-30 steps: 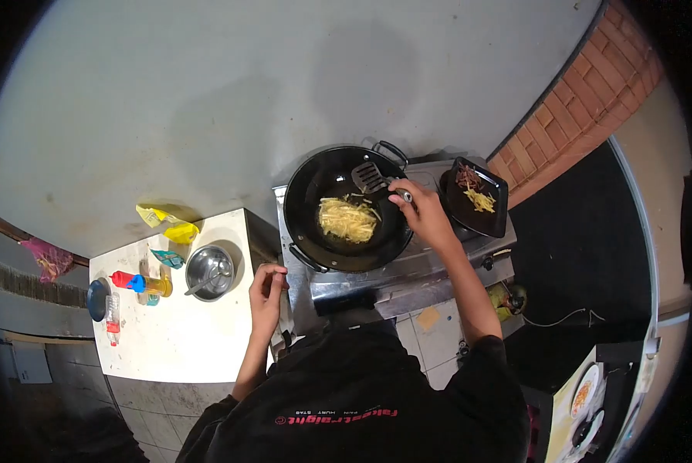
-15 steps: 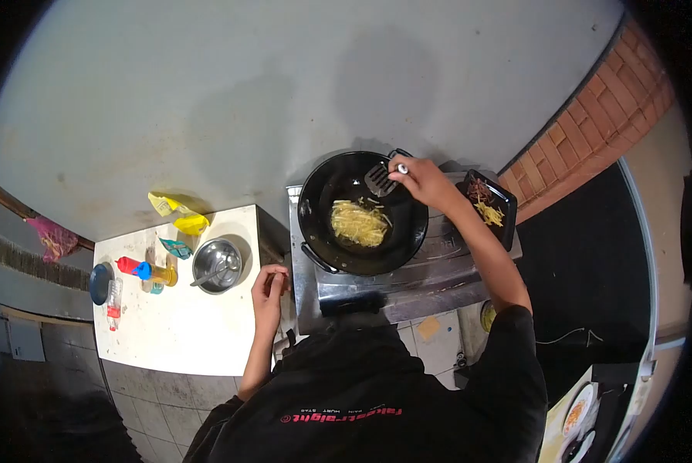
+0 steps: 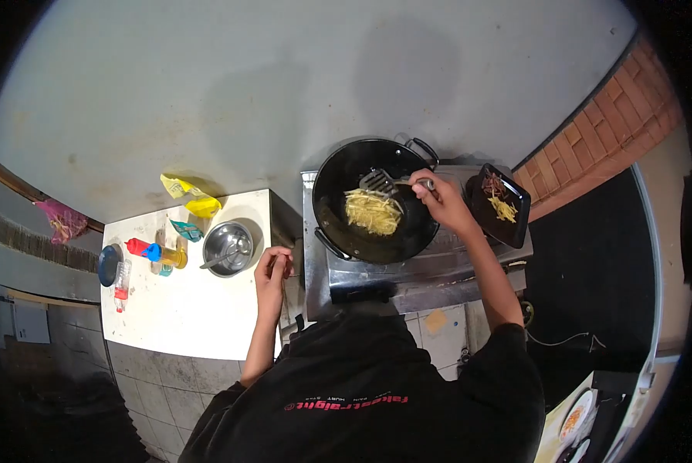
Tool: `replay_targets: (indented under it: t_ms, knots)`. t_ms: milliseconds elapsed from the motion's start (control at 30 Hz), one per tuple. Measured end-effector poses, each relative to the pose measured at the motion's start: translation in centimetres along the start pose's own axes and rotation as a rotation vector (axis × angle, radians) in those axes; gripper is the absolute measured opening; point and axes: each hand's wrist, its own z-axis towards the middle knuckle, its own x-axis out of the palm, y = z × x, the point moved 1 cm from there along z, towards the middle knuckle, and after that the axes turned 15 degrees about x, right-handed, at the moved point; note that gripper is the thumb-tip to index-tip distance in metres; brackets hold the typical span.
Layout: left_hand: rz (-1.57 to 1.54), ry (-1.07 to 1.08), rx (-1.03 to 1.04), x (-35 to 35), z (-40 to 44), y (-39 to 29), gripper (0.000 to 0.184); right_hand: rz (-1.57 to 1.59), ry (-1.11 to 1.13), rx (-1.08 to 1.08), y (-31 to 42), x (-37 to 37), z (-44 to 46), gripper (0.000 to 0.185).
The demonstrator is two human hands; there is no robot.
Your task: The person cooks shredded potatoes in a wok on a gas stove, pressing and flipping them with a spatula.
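Hovering beside the table (image 3: 191, 318), the left hand (image 3: 272, 270) is loosely curled; I cannot tell whether it holds anything. Farther off, the right hand (image 3: 440, 202) grips a spatula (image 3: 389, 184), slotted end at the far edge of yellow strips (image 3: 372, 214) in the wok (image 3: 412, 238).

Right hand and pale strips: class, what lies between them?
In the head view, the slotted spatula, held by the right hand, extends toward the pale strips, with bare wok below.

a black short-sleeved shirt (image 3: 377, 363) bears red and small pale lettering (image 3: 361, 402)
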Motion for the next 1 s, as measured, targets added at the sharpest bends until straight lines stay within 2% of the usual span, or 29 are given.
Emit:
replay_targets:
  t_ms: [67, 233, 300, 333, 400, 433, 533, 767, 933, 1000]
  knots:
    - [0.004, 0.009, -0.012, 0.3, 0.0, 0.0, 0.013, -0.143, -0.068, -0.251, 2.1, 0.0, -1.5, 0.018]
    - [0.007, 0.044, -0.014, 0.7, -0.1, 0.6, 0.015, -0.308, -0.042, -0.206, 3.7, -0.6, -4.1, 0.02]
    - [-0.022, 0.042, -0.025, 0.6, -0.1, 0.8, 0.014, -0.184, -0.196, -0.355, 2.5, -0.1, -4.2, 0.018]
    - [-0.022, 0.043, -0.029, 0.5, -0.1, 1.0, 0.014, -0.185, -0.195, -0.352, 1.5, 0.3, -4.4, 0.018]
    - [-0.064, 0.03, 0.001, 0.3, -0.1, 1.3, 0.015, 0.155, -0.291, 0.02, -0.9, 1.1, -4.9, 0.017]
    - [-0.065, 0.026, -0.003, 0.3, -0.1, 1.3, 0.015, 0.242, -0.328, 0.131, -1.2, 1.6, -5.2, 0.017]
    - [-0.06, 0.013, -0.009, 0.1, 0.0, 1.2, 0.015, 0.348, -0.349, 0.234, -3.1, 2.7, -5.3, 0.019]
    - [-0.077, 0.016, -0.026, 0.0, -0.2, 1.0, 0.015, 0.497, -0.474, 0.234, -5.5, 3.9, -3.9, 0.025]
    - [-0.055, 0.007, -0.03, -0.4, -0.5, 0.9, 0.016, 0.311, -0.415, 0.323, -5.3, 4.2, -4.8, 0.024]
    - [-0.068, 0.008, -0.03, -0.4, -0.4, 1.0, 0.016, 0.24, -0.402, 0.26, -4.5, 4.6, -5.4, 0.023]
